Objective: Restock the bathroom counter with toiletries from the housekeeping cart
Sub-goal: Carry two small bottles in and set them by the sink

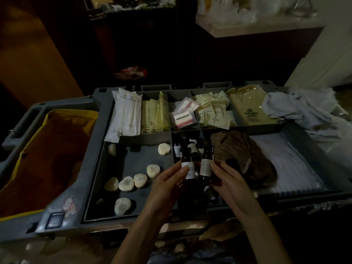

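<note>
We see a person standing at the housekeeping cart (pixel 102 103), with both hands raised just above the narrow compartment (pixel 172 155) where small toiletry bottles are kept. The left hand (pixel 167 180) pinches a dark bottle (pixel 185 161) between thumb and fingers, near its white label. A further bottle seems to sit just behind it in the same grip, but the light is too weak for us to be sure. The right hand (pixel 228 180) is curled round a second dark bottle (pixel 206 164), holding it by its lower part.

Both bottles are upright with their labels turned toward the camera. We judge this is on purpose: the bottles look alike, so the labels must be read to tell the products apart. The bottles are held just beside each other, which makes comparing easy. The spare bottles (pixel 178 148) stand in the compartment below. Round soaps (pixel 126 184) lie loose in the wide compartment to the left, and sachets (pixel 213 109) fill a rear one. We think the picking step is in hand, and nothing is yet carried to the bathroom counter.
</note>
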A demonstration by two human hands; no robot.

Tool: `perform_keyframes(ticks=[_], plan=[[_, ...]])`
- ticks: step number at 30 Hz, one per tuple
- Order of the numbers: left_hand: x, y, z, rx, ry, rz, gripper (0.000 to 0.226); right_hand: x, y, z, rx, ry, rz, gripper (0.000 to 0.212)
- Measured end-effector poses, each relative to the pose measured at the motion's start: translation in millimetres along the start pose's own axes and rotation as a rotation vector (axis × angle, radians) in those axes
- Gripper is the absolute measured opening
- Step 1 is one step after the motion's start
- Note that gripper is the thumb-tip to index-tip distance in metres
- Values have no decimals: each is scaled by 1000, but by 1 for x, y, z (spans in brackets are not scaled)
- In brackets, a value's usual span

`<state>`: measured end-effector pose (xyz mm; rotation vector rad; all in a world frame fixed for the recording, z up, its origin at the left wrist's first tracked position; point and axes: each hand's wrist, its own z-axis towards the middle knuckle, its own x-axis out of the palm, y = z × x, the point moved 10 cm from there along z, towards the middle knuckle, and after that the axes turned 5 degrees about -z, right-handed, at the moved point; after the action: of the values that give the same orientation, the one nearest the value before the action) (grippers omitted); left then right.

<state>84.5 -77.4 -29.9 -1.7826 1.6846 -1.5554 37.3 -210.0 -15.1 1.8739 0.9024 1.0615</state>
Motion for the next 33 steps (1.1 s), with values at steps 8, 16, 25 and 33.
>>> perform_keyframes(ticks=[8,16,25,33], plan=[[47,18,-3,-115,197,188,20,-38,12,-33,-35,-175,72,31],[112,57,-30,-350,490,191,31,-82,9,-117,-126,-531,212,49],[142,126,-111,-724,845,195,42,-73,-30,-270,-372,-1016,226,34],[122,171,-217,-731,1177,623,40,-43,-117,-394,-440,-1421,386,40]])
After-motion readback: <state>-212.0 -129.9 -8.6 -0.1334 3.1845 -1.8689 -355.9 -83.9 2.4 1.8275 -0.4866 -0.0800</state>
